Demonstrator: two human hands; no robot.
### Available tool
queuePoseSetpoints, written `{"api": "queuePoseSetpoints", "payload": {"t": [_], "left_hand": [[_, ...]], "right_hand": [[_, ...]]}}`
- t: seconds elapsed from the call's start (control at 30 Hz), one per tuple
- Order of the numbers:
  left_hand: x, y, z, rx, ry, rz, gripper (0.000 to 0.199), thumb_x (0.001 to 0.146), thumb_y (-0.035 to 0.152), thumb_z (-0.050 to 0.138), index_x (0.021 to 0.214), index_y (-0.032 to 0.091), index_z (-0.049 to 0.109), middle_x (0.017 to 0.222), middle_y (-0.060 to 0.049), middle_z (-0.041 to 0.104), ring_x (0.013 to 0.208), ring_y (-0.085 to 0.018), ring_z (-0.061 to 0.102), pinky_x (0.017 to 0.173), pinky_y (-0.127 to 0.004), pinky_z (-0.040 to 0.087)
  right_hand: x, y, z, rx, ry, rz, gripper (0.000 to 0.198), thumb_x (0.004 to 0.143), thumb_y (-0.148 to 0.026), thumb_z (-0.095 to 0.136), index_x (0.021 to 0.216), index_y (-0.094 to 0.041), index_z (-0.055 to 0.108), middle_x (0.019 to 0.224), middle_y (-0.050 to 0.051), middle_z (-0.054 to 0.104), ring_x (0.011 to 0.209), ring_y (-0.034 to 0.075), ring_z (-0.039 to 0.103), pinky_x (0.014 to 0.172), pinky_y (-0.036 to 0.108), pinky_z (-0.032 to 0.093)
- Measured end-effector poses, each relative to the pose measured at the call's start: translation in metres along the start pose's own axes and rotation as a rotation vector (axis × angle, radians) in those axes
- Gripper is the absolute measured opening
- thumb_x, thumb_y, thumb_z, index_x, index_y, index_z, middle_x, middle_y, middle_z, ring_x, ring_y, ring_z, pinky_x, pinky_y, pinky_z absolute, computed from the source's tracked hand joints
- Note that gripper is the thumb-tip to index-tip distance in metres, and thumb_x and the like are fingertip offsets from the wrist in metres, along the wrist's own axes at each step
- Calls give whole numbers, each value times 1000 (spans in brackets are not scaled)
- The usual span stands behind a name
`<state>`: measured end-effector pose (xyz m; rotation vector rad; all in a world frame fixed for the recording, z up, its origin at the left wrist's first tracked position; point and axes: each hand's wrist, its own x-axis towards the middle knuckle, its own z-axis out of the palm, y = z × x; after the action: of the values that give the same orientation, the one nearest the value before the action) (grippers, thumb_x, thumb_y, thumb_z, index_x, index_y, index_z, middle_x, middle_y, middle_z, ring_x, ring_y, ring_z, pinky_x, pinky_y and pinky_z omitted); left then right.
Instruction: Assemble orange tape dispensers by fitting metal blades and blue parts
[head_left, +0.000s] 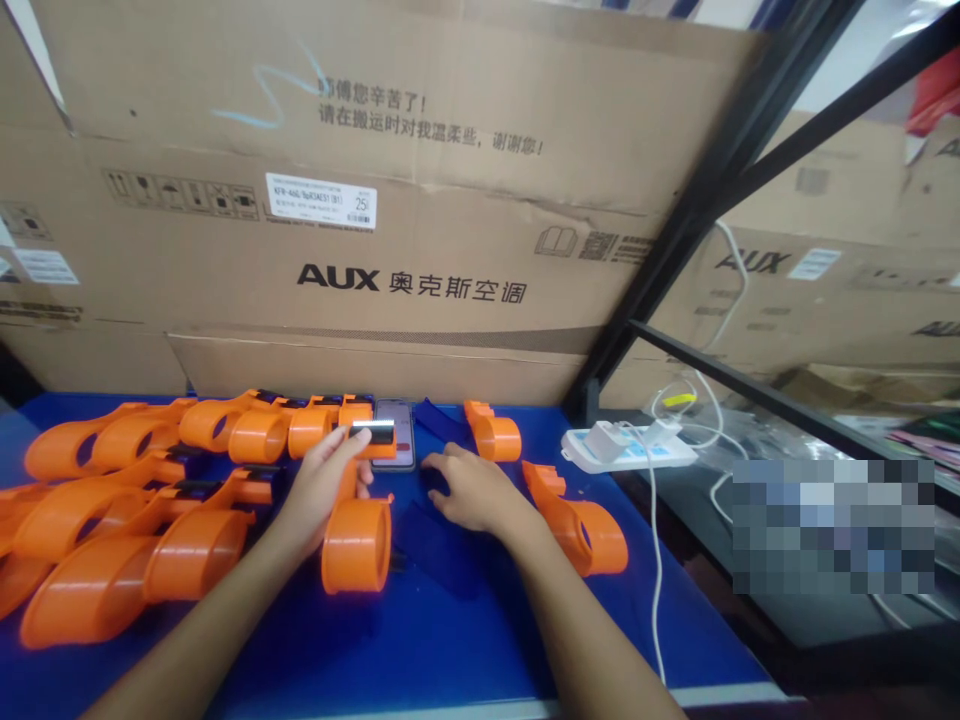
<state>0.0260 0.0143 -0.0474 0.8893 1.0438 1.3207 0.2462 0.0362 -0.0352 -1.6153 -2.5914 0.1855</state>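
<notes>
My left hand (321,490) is closed around an orange plastic tape dispenser (356,545), its ring hanging down toward the table. A black strip (373,432) lies across the dispenser's upper end, under my thumb. My right hand (469,487) hovers low over the blue table, fingers bent and apart, with no object visible in them. Close to its fingertips is a phone (394,440), lying flat with the screen lit. Dark blue flat pieces (442,422) rest beyond and below the right hand, hard to make out against the tabletop.
Several orange dispensers (199,550), some with black ends, crowd the left side of the blue table (480,660). Two more, one a dispenser (589,535), lie at right. A white power strip (630,447) with cables sits near a black metal frame (675,240). Large cardboard boxes (420,230) stand behind.
</notes>
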Motion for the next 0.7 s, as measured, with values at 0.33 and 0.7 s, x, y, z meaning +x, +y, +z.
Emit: {"api": "queuePoseSetpoints", "payload": {"t": [0.33,0.7], "left_hand": [[-2,3,2,-18,-7,-5,43,74,55,79,87,20,58,60,1,62,43,-12,54,44,-22,43],[2,0,-2,-14,-18,5,44,73,56,80,86,19,59,60,0,63,43,-12,55,44,-23,44]], "right_hand": [[7,-1,4,-52,79,29,23,95,-31,54,111,-20,66,109,12,67,98,27,65,78,33,46],[7,-4,-6,290,499,-145,25,97,-26,54,118,-25,69,118,11,56,115,26,55,98,40,47]]}}
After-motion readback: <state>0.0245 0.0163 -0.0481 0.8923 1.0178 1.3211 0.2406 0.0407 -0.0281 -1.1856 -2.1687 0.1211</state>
